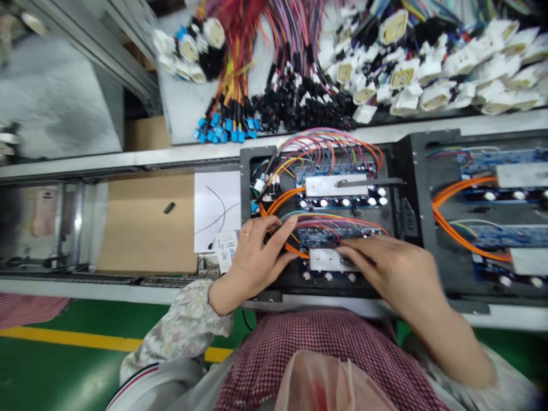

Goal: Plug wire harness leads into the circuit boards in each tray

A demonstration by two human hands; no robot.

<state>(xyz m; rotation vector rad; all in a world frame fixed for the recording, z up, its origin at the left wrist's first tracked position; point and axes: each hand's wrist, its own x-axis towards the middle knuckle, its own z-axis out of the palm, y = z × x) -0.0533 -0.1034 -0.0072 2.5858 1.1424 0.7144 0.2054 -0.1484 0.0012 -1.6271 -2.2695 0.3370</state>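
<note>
In the head view, a lower blue circuit board [309, 235] with a silver heat sink [322, 260] lies in a black tray [278, 283]. My left hand [257, 251] is at the board's left end, its fingers closed around a bundle of coloured wires [287, 217]. From the right, my right hand [394, 264] reaches over the same board. Its thumb and fingers are pinched together at the heat sink's upper edge; whatever is between them is hidden. Thick orange wires [295, 249] run from the board beneath my left fingers.
Behind it in the tray sits another wired board [303, 201]. A second tray [443, 228] with boards adjoins on the right. Wire harnesses with blue connectors [226, 130] and white connectors [440, 94] crowd the shelf. Left are cardboard [145, 228] and white paper [209, 194].
</note>
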